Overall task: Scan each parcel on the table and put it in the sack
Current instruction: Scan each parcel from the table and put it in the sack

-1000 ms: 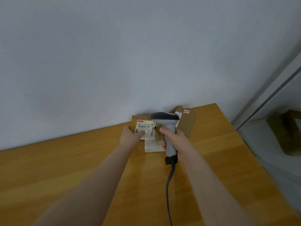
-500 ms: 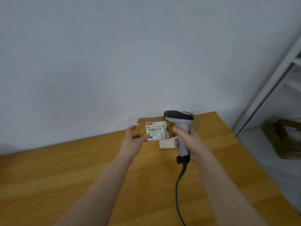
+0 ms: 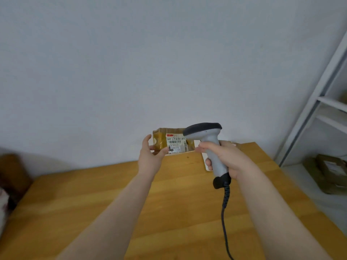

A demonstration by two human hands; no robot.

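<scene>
parcel [image 3: 170, 141] in left hand [image 3: 151, 156], scanner [image 3: 210, 145] in right hand [image 3: 227, 156].

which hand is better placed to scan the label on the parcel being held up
Right. The right hand grips the scanner, its head next to the label; the left hand is busy holding the parcel.

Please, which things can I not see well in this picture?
All in the head view:
1. Sack: not plainly shown; a dark shape at the left edge is blurred and cut off.
2. Label on the parcel in the left hand: the lower print is too small.
3. Items on the table behind the right hand and scanner: mostly covered; only a white edge shows.
</scene>
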